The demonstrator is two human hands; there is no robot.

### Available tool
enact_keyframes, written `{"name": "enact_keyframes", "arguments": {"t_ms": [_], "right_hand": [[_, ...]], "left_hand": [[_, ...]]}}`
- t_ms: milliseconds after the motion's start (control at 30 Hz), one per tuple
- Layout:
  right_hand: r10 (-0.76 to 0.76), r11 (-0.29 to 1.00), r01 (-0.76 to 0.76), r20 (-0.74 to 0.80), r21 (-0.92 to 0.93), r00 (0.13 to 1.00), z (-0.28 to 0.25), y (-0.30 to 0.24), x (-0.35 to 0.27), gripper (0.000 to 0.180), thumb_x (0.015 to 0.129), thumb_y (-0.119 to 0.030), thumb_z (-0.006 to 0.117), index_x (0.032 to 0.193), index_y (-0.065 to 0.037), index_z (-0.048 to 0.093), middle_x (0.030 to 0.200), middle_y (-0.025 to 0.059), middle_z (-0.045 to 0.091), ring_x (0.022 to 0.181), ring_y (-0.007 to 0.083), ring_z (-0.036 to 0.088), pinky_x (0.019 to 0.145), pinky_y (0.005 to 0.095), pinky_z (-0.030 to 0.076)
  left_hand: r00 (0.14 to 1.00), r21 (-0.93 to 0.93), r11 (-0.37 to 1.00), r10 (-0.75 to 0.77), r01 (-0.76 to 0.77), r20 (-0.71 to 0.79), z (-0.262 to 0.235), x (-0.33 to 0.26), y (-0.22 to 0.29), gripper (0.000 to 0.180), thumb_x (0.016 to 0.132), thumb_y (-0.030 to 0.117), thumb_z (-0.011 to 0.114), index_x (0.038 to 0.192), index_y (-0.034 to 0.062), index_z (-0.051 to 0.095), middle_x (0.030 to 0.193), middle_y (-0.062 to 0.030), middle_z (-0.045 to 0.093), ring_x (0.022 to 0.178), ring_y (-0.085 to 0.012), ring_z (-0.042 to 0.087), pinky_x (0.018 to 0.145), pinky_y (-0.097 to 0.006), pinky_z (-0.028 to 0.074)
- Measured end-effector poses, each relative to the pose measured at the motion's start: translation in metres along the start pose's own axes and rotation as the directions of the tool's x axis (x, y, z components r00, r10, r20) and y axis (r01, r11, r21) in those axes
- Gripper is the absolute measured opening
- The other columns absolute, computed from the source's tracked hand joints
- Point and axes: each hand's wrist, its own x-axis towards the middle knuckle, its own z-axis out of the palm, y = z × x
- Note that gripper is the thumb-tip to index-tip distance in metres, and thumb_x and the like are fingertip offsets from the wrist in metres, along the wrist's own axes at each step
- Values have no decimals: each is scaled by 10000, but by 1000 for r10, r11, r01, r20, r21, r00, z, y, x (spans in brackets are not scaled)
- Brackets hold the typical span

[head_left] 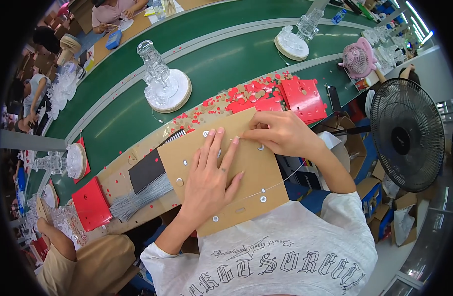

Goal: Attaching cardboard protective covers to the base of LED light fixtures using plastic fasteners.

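A tan cardboard sheet [251, 172] with several holes and pale round fittings leans against my body over the table edge. My left hand [209, 172] lies open on it, fingers spread and pressing its face. Beside those fingertips, my right hand [280, 132] pinches close to the surface, closed on what looks like the end of a thin pale wire. Across the lower part of the sheet runs a thin pale wire [275, 185], curving up past the right edge toward my right wrist. To the left, a bundle of grey wires [142, 198] lies partly under a black card [146, 170].
Red punched sheets [305, 101] and loose red discs [256, 91] lie ahead; another red stack [91, 203] sits left. Clear ornaments on round white bases [172, 91] stand on the green conveyor [226, 64]. A black fan [406, 135] stands close on the right. Other people work nearby.
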Motion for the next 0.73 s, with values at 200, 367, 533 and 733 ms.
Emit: {"name": "enact_keyframes", "arguments": {"t_ms": [200, 367, 533, 733], "right_hand": [[8, 1000, -8, 24, -21, 1000, -17, 11, -13, 434, 714, 52, 681, 1099, -126, 770, 864, 55, 593, 733, 220, 632, 596, 338, 526], [-26, 999, 24, 72, 25, 997, -19, 13, -20, 405, 714, 36, 662, 1082, -101, 763, 850, 67, 547, 764, 243, 625, 592, 380, 515], [5, 999, 4, 168, -51, 986, -27, 3, -19, 427, 713, 32, 673, 1103, -115, 765, 881, 59, 547, 800, 235, 633, 590, 360, 513], [-12, 992, 37, 207, -120, 978, -27, 2, -16, 443, 703, -17, 713, 1129, -126, 766, 926, 46, 550, 820, 232, 639, 589, 356, 515]], "left_hand": [[997, -143, 987, -72, 67, -30, 3, -6, 1, 710, 859, 220, 740, 1512, 97, 491, 1602, -245, 327, 1484, -419, 329, 1149, -504, 330], [1000, -80, 996, -29, 28, -7, 4, -4, 4, 677, 855, 215, 749, 1491, 132, 531, 1601, -248, 327, 1477, -427, 334, 1135, -512, 343], [1000, -74, 997, 5, -7, -16, 6, -5, 3, 627, 850, 210, 760, 1451, 180, 587, 1602, -244, 328, 1471, -428, 340, 1121, -514, 355], [1000, -36, 999, 16, -16, -8, 4, -3, 5, 605, 870, 233, 755, 1449, 177, 590, 1589, -278, 332, 1468, -425, 353, 1107, -500, 367]]}}
